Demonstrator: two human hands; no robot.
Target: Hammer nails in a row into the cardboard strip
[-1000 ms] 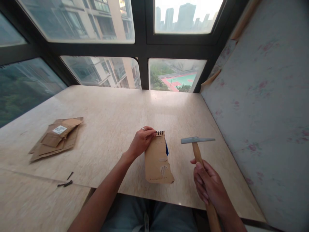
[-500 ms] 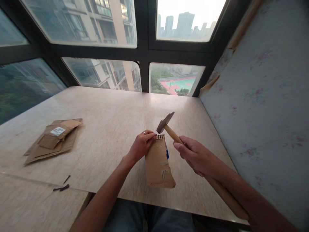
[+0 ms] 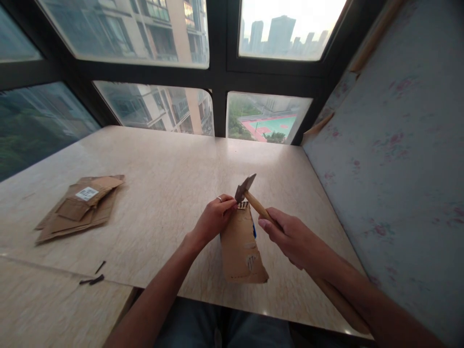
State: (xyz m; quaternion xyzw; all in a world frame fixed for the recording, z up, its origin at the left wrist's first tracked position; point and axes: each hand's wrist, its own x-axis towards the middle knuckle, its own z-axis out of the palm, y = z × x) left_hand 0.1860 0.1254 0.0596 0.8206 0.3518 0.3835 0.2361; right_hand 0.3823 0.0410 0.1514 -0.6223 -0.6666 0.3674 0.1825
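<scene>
A torn piece of brown cardboard [image 3: 241, 249] lies on the marble table [image 3: 174, 183], with a row of dark nails [image 3: 243, 205] standing in its far edge. My left hand [image 3: 213, 216] is closed at that far edge, fingertips pinched by the nails. My right hand [image 3: 290, 237] grips the wooden handle of a hammer [image 3: 253, 202]. The grey hammer head [image 3: 244, 187] sits just above the nails, close to my left fingertips. A bit of blue shows at the cardboard's right edge.
A pile of flattened cardboard [image 3: 81, 205] with a white label lies at the left. A few loose dark nails [image 3: 94, 275] lie near the front left table seam. A floral-papered wall [image 3: 391, 159] stands close on the right; windows run along the back.
My right hand swung the hammer from the right in over the cardboard. The head has now dropped lower, right above the nails. My left hand stayed at the edge.
</scene>
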